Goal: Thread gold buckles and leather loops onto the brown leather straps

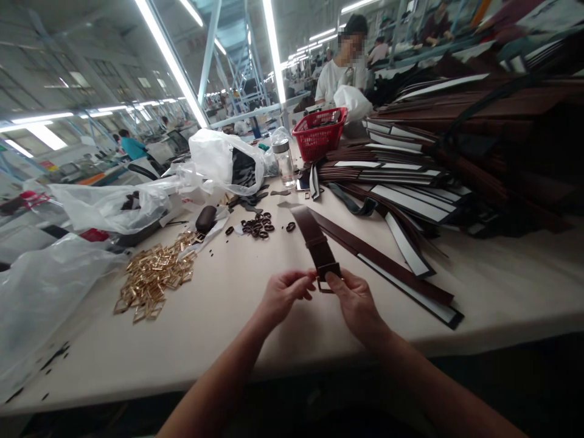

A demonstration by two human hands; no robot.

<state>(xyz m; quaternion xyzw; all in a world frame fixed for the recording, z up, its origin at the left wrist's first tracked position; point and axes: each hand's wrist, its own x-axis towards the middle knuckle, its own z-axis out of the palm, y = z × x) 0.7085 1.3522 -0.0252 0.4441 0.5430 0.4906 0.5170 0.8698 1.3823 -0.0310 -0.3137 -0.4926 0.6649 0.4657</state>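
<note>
A dark brown belt (312, 234) rises from my hands and curves back toward the table, with a narrow loop around it partway up. At its near end hangs a rectangular metal buckle (319, 285). My right hand (360, 304) is closed on the buckle end, its thumb pressed on the folded strap. On the other side, my left hand (283, 296) is closed with finger and thumb pinched at the buckle's left edge. More brown strips (392, 267) with white backing lie on the table just to the right.
Gold-coloured buckles (152, 274) are heaped at left. Small dark loops (259, 226) lie behind my hands, near a black oval case (206, 218). Farther back are plastic bags (214, 155), a glass jar (285, 164), a red basket (319, 137) and stacked strips (410, 176). A person (342, 73) stands beyond.
</note>
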